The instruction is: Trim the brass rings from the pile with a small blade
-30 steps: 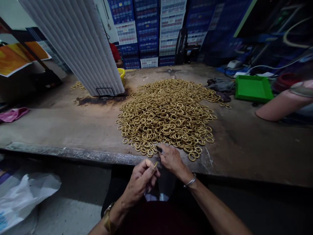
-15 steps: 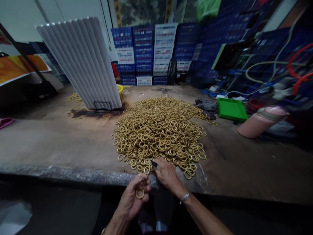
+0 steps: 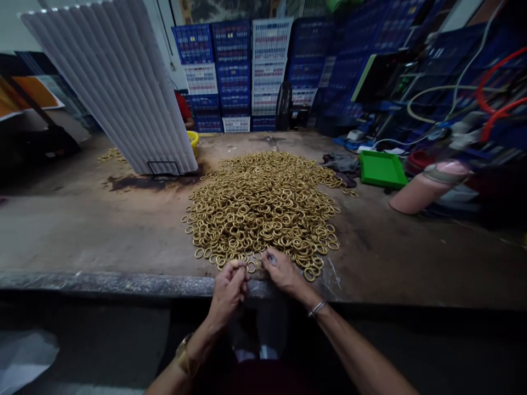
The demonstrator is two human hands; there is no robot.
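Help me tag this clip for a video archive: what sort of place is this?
Probably a workshop or small factory: a large pile of brass-coloured rings lies on a worn, stained worktable, and blue and white plastic crates are stacked high behind it.

Dim room. Stained worktable [image 3: 395, 258], blue and white crates [image 3: 233, 77] stacked behind. Dark floor [image 3: 111, 334].

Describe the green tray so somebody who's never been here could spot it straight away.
On the big brown table, find the heap of gold-coloured rings. Just past its far right edge, the tray lies between a crumpled dark cloth and a tilted pink cylinder. It is shallow and rectangular, and its bright green sets it apart from both.
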